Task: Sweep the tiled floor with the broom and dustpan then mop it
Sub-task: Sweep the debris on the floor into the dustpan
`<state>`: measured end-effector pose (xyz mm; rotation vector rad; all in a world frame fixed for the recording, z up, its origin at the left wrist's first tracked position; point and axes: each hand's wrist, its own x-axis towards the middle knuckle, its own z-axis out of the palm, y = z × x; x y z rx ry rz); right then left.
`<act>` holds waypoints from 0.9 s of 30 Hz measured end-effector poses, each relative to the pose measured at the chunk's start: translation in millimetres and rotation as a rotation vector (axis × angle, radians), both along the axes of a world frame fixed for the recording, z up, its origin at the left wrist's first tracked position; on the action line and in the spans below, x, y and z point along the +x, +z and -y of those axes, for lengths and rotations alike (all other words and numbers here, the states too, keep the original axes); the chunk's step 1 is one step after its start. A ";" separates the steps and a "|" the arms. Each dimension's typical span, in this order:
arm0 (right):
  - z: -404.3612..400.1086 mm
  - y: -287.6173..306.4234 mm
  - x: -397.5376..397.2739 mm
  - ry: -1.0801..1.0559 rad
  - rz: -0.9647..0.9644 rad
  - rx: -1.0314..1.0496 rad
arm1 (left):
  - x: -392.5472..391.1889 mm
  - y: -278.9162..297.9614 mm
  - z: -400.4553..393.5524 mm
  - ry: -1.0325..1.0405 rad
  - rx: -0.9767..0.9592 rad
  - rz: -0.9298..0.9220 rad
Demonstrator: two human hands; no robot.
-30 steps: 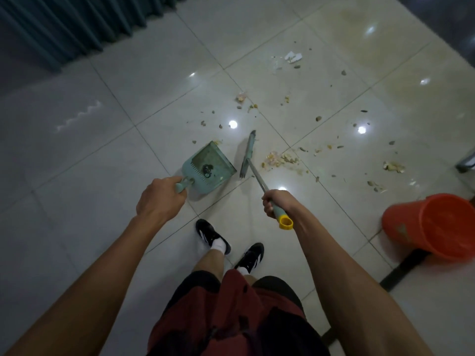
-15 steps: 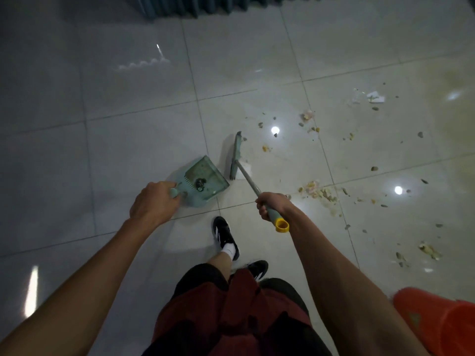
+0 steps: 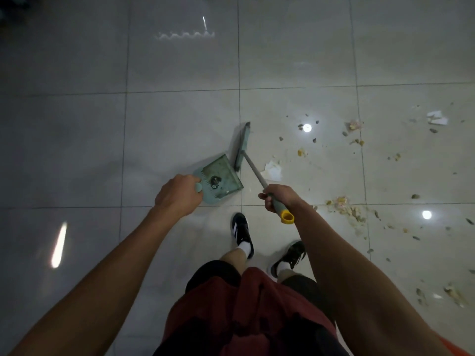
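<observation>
Left hand (image 3: 177,194): fingers curling round the dustpan handle, gripping it.
Dustpan (image 3: 221,177): pale green, sitting low over the tiled floor (image 3: 180,124), mouth facing the broom head; dark bits lying inside.
Right hand (image 3: 279,197): fingers wrapping the broom grip just above its yellow end cap (image 3: 287,217).
Broom (image 3: 253,170): green head (image 3: 243,147) standing just beside the dustpan's open edge.
Debris (image 3: 344,205): crumbs and a paper scrap (image 3: 273,172) lying scattered to the right.
Shoes (image 3: 241,231): black, white stripes; no readable brand or writing showing.
</observation>
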<state>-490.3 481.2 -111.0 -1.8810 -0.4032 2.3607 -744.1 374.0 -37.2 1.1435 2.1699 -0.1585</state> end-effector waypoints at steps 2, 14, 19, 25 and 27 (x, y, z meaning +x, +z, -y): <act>-2.7 -3.4 7.4 0.118 0.052 0.030 | 3.2 -0.7 0.1 0.010 0.003 -0.002; 4.8 -10.2 87.0 1.224 0.630 0.578 | 72.5 2.4 -6.8 -0.033 0.017 -0.045; 15.3 -15.7 136.3 1.257 0.707 0.595 | 103.8 8.3 -18.9 -0.083 -0.005 -0.044; 28.6 -14.4 207.3 1.245 0.755 0.582 | 148.3 12.2 -35.0 -0.142 -0.018 -0.079; 34.7 -13.6 231.1 1.222 0.777 0.570 | 167.5 11.0 -39.8 -0.174 -0.016 -0.087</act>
